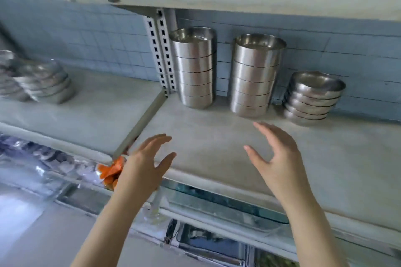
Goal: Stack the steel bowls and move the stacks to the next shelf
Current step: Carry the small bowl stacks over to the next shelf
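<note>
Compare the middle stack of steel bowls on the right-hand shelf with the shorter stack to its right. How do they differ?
The middle stack stands taller than the right stack. The middle stack's bowls are straight-sided, forming a neat column; the right stack's bowls are rounded with flared rims. Both are shiny steel and stand on the same shelf by the tiled wall.

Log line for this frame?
left hand: open, empty | right hand: open, empty | right shelf: three stacks | left shelf: bowls
</note>
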The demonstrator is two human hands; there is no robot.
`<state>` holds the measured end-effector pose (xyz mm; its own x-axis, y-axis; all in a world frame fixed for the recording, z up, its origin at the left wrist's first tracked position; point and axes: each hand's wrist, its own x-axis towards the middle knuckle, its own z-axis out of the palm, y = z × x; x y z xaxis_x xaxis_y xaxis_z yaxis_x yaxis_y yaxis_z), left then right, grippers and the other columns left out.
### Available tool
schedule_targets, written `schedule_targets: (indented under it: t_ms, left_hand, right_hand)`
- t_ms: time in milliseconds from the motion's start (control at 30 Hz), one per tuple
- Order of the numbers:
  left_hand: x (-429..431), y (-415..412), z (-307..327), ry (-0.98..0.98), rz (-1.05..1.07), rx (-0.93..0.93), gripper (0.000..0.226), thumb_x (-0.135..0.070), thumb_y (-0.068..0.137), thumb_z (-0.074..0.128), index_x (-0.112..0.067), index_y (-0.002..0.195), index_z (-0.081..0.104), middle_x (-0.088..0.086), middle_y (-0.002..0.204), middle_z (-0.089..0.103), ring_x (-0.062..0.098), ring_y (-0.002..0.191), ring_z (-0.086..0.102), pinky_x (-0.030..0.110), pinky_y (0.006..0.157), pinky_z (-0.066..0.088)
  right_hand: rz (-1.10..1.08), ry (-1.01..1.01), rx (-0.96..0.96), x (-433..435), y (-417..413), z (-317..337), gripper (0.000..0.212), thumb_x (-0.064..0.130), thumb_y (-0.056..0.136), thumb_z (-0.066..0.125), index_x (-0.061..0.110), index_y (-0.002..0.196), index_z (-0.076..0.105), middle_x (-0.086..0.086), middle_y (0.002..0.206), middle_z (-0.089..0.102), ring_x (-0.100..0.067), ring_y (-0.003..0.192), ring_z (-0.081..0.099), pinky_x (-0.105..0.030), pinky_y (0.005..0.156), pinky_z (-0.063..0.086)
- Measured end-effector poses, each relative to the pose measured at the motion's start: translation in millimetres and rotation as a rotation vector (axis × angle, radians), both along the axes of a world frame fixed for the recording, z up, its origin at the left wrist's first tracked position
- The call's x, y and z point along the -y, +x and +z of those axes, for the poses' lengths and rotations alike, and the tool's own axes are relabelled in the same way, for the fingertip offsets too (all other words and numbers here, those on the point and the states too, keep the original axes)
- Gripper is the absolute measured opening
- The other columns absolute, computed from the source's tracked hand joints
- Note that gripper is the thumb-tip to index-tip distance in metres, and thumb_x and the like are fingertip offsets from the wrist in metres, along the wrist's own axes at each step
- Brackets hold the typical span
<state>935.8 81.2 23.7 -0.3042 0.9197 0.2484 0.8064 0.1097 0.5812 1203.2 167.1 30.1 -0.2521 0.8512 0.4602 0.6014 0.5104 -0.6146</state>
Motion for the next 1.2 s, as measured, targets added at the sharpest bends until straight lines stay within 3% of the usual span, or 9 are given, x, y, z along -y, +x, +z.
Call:
schedule_targets:
  t_ms: [100, 267, 500, 700, 867, 1067, 1200]
  left_hand:
    - [61, -73, 2, 0.031, 0.097, -0.031, 0.042, -0.022, 0.084, 0.072, -0.021, 0.124, 0.061, -0.004, 0.133, 0.057, 0.021, 0.119, 0.056, 0.038, 0.101, 0.045]
    - [154, -176, 6, 0.041, 0.272, -0.106, 0.046, -0.032, 0.085, 0.068, -0.023, 0.13, 0.058, -0.004, 0.139, 0.053, 0.021, 0.126, 0.051, 0.036, 0.104, 0.04]
    - [219, -291, 9, 0.021, 0.46, -0.073, 0.051, -0.028, 0.086, 0.069, -0.024, 0.134, 0.052, -0.004, 0.141, 0.05, 0.02, 0.129, 0.047, 0.028, 0.104, 0.033]
    - [218, -407, 1, 0.03, 0.551, -0.043, 0.053, -0.032, 0.086, 0.068, -0.024, 0.135, 0.052, -0.005, 0.141, 0.05, 0.021, 0.128, 0.049, 0.038, 0.107, 0.04]
    - [187, -510, 0, 0.049, 0.619, 0.016, 0.047, -0.027, 0.085, 0.07, -0.023, 0.129, 0.057, -0.011, 0.132, 0.054, 0.012, 0.12, 0.054, 0.015, 0.098, 0.032]
    - [149, -609, -9, 0.077, 0.63, 0.06, 0.045, -0.022, 0.085, 0.07, -0.02, 0.128, 0.057, -0.013, 0.123, 0.053, 0.0, 0.109, 0.048, -0.004, 0.092, 0.021]
    - [116, -671, -13, 0.041, 0.583, 0.112, 0.049, -0.029, 0.088, 0.066, -0.023, 0.133, 0.052, -0.007, 0.134, 0.054, 0.013, 0.122, 0.052, 0.018, 0.099, 0.034]
  right_hand:
    - [0.087, 0.082, 0.041, 30, -80, -1, 0.058, 0.028, 0.085, 0.071, 0.01, 0.139, 0.055, -0.009, 0.142, 0.055, -0.032, 0.138, 0.043, -0.044, 0.115, 0.033]
    - [0.292, 0.153, 0.037, 78, -214, -3, 0.059, 0.027, 0.085, 0.072, 0.005, 0.137, 0.054, -0.013, 0.142, 0.055, -0.022, 0.136, 0.037, -0.044, 0.114, 0.031]
    - [0.493, 0.138, 0.043, 97, -369, 3, 0.056, 0.024, 0.087, 0.073, 0.01, 0.138, 0.054, -0.009, 0.144, 0.054, -0.025, 0.136, 0.043, -0.044, 0.114, 0.036]
    - [0.593, 0.11, 0.026, 82, -507, 3, 0.055, 0.03, 0.091, 0.068, 0.013, 0.141, 0.052, -0.003, 0.146, 0.052, -0.022, 0.136, 0.045, -0.033, 0.114, 0.033]
    - [0.677, 0.032, -0.011, 54, -631, 7, 0.052, 0.03, 0.092, 0.068, 0.019, 0.14, 0.053, 0.004, 0.147, 0.049, -0.014, 0.138, 0.042, -0.014, 0.114, 0.024]
    - [0.785, -0.131, -0.099, 28, -746, 22, 0.054, 0.034, 0.091, 0.066, 0.022, 0.142, 0.051, 0.011, 0.149, 0.046, -0.001, 0.139, 0.039, -0.033, 0.116, 0.035]
    - [0.816, -0.345, -0.21, 21, -800, 22, 0.061, 0.04, 0.094, 0.061, 0.036, 0.149, 0.036, 0.018, 0.154, 0.037, 0.008, 0.14, 0.033, -0.025, 0.113, 0.036]
